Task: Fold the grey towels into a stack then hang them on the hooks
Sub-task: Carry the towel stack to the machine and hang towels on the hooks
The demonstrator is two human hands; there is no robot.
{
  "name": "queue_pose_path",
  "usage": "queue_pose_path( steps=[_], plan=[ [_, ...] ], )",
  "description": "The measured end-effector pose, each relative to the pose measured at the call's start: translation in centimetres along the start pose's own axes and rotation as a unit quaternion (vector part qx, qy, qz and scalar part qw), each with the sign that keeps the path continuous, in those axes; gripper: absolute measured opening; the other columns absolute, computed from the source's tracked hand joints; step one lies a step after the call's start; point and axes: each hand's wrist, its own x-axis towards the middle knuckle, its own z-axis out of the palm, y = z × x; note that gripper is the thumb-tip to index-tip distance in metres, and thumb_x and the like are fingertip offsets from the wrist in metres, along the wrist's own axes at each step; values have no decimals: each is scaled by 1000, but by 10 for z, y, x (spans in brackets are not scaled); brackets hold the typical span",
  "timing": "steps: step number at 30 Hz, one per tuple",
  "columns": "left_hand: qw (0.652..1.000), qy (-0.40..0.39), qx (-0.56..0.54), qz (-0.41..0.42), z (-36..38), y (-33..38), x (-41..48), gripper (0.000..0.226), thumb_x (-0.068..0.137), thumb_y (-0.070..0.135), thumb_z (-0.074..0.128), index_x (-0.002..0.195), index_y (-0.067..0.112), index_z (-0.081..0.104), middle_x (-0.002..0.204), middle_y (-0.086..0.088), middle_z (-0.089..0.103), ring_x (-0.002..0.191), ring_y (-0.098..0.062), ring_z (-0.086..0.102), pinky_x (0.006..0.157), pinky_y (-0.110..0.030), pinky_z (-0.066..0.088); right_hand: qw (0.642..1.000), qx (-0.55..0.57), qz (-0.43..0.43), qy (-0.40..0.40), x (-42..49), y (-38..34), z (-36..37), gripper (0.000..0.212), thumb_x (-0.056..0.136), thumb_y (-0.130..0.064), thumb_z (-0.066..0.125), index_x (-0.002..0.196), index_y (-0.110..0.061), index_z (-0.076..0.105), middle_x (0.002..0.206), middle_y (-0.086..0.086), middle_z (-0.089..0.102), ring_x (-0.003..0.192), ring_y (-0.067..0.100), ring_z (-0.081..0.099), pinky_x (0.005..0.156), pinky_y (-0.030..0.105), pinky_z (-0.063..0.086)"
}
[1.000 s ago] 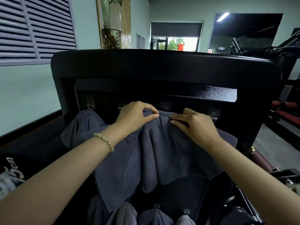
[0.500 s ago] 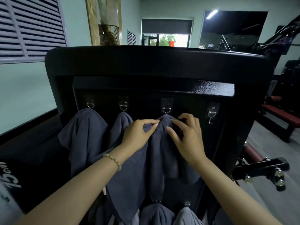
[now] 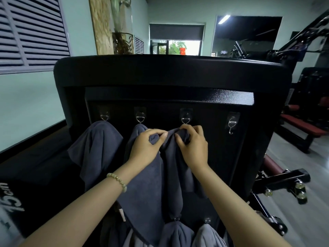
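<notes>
Pinching the bunched top of a towel point(image 3: 170, 184), the left hand point(image 3: 145, 147) and right hand point(image 3: 193, 148) had raised it in the last second to just below the third hook point(image 3: 185, 119); it seemed nearly hung, with the fourth hook point(image 3: 231, 124) bare.

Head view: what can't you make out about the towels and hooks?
- Head view: whether the held towel is on the third hook; the left hand, right hand and bunched cloth cover its tip.
- Head view: lower towels, cut off by the bottom edge.
</notes>
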Motion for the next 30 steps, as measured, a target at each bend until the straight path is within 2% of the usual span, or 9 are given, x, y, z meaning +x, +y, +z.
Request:
queue_pose_path(
  steps=[3, 10, 13, 17, 19, 21, 26, 28, 30],
  plan=[
    [1000, -13, -9, -6, -23, 10, -13, 17, 89, 30, 63, 80, 17, 70, 55, 13, 63, 50, -5, 59, 58, -12, 46, 999, 30, 9, -20, 4, 0, -7, 27, 86, -28, 66, 113, -25, 64, 99, -2, 48, 79, 15, 56, 77, 32, 49],
    [996, -74, -45, 21, -76, 47, -32, 33, 91, 22, 60, 64, 3, 59, 51, 6, 59, 49, -8, 56, 59, -10, 47, 994, 31, 15, -101, -3, -7, -35, 40, 89, -32, 62, 128, -23, 56, 111, -4, 51, 104, 14, 56, 90, 24, 43],
    [990, -134, -34, 42, -91, 71, -41, 38, 91, 27, 60, 65, 0, 55, 54, -12, 60, 54, -16, 60, 69, -10, 47, 987, 98, -59, -113, -26, -36, -50, 45, 85, -42, 64, 124, -21, 57, 121, -8, 53, 116, 5, 51, 99, 23, 41],
    [975, -205, -43, 74, -104, 107, -49, 44, 92, 31, 57, 72, -8, 54, 60, -23, 59, 57, -19, 60, 73, -21, 52, 894, 260, -33, -363, -62, -92, -70, 45, 89, -39, 58, 129, -22, 52, 129, -11, 57, 121, -4, 51, 95, 13, 42],
    [972, -212, -65, 78, -104, 122, -53, 45, 91, 33, 56, 67, -4, 51, 61, -19, 57, 58, -17, 60, 69, -24, 51, 864, 277, -26, -420, -75, -110, -76, 39, 90, -36, 58, 126, -24, 52, 127, -13, 59, 118, -6, 52, 96, 16, 44],
    [973, -204, -77, 72, -99, 135, -59, 42, 88, 41, 56, 63, 7, 51, 59, -11, 59, 61, -17, 61, 70, -25, 50, 854, 324, -17, -408, -84, -124, -85, 33, 88, -32, 58, 119, -21, 56, 113, -21, 66, 111, -8, 56, 93, 18, 47],
    [980, -155, -99, 81, -61, 163, -86, 38, 84, 48, 55, 62, 17, 53, 58, 5, 60, 67, -9, 61, 75, -20, 48, 873, 370, 32, -316, -108, -122, -125, 30, 78, -34, 65, 101, -15, 66, 97, 1, 74, 95, 14, 70, 78, 22, 54],
    [981, -138, -93, 97, -41, 170, -101, 23, 87, 42, 57, 82, 19, 60, 76, 8, 64, 79, -1, 63, 78, -12, 46, 881, 386, 52, -271, -120, -109, -146, 26, 80, -28, 67, 99, -11, 67, 94, 3, 74, 91, 16, 71, 73, 21, 54],
    [990, -83, -69, 96, -19, 171, -117, 28, 85, 40, 62, 105, 21, 54, 96, 10, 62, 91, 5, 60, 77, -8, 45, 890, 397, 68, -214, -132, -92, -171, 21, 83, -21, 67, 101, -10, 67, 93, 2, 74, 89, 15, 71, 70, 20, 54]
  ],
)
